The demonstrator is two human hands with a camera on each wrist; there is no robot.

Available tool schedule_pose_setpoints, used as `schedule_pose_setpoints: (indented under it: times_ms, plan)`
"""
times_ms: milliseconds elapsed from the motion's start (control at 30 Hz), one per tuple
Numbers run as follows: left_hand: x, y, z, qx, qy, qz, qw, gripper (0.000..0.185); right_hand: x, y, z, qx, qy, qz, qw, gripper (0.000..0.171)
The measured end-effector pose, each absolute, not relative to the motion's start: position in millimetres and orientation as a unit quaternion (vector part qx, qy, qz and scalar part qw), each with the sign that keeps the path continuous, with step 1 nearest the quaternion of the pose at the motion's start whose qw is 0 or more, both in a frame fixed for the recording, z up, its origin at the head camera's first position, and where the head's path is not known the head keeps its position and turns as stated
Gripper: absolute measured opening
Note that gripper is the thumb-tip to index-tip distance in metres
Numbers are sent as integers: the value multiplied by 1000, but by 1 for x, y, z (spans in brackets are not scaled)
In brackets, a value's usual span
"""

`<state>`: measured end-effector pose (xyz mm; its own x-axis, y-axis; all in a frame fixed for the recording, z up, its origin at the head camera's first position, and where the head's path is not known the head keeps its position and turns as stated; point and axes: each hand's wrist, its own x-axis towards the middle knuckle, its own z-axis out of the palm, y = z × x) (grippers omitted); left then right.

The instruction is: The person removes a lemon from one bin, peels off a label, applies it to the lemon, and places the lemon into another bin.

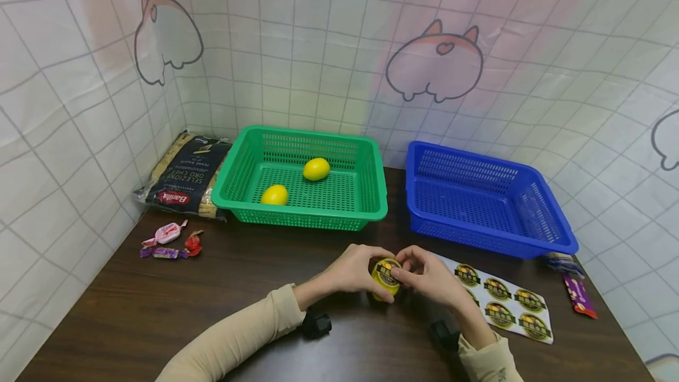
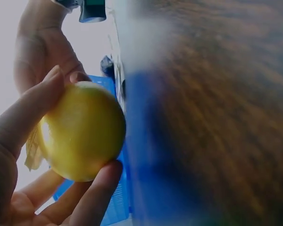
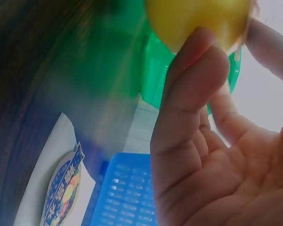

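- At far left on the dark table [image 1: 254,276], three wrapped sweets: pink-and-white [image 1: 168,233], purple [image 1: 164,253] and red [image 1: 194,243], close together.
- Just behind, a black pasta bag [image 1: 185,175], lying flat beside the green basket's left wall.
- Next, the green basket [image 1: 302,217], with two loose lemons [image 1: 316,169] inside, one near the back, one near the front.
- In front, toward the middle, the left hand [image 1: 352,270], coming in from a beige sleeve; partly closed, thumb and fingers curved round a labelled lemon [image 2: 82,132].
- That lemon between both hands, in front of the gap between the baskets, a round black-and-gold sticker [image 1: 386,273] facing up.
- On its right side, the right hand [image 1: 432,279], partly closed, thumb on the sticker's edge and bent fingers against the lemon; firmness of hold impossible to tell.
- Behind, to the right, the blue basket [image 1: 467,234].
- Near the right hand, a white sticker sheet [image 1: 444,260], flat on the table.
- At far right, a dark packet [image 1: 563,264] by the blue basket's corner, then a purple-and-red wrapped bar [image 1: 580,297].
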<state>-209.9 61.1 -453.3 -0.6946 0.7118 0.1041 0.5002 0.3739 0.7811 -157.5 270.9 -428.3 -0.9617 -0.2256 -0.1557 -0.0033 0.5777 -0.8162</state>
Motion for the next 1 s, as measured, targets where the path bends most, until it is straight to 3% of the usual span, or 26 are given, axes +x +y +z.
schedule_pose_setpoints:
  times_ms: [133, 300, 600, 833, 1000]
  plan:
    - [-209, 61, -451, 369, 810, 444, 102, 73, -156, 270, -424, -34, 872, -472, 127, 45]
    - [-206, 62, -449, 367, 810, 452, 69, 75, -155, 268, -425, -61, 853, -497, 147, 54]
    - [-200, 64, -446, 376, 807, 453, 45, 74, -153, 259, -436, -92, 847, -507, 129, 47]
    - [-198, 63, -441, 384, 801, 454, 75, 87, -152, 260, -437, -95, 860, -496, 77, 39]
    - [-202, 63, -441, 340, 790, 493, 135, 79, -155, 261, -439, -119, 865, -486, 33, 36]
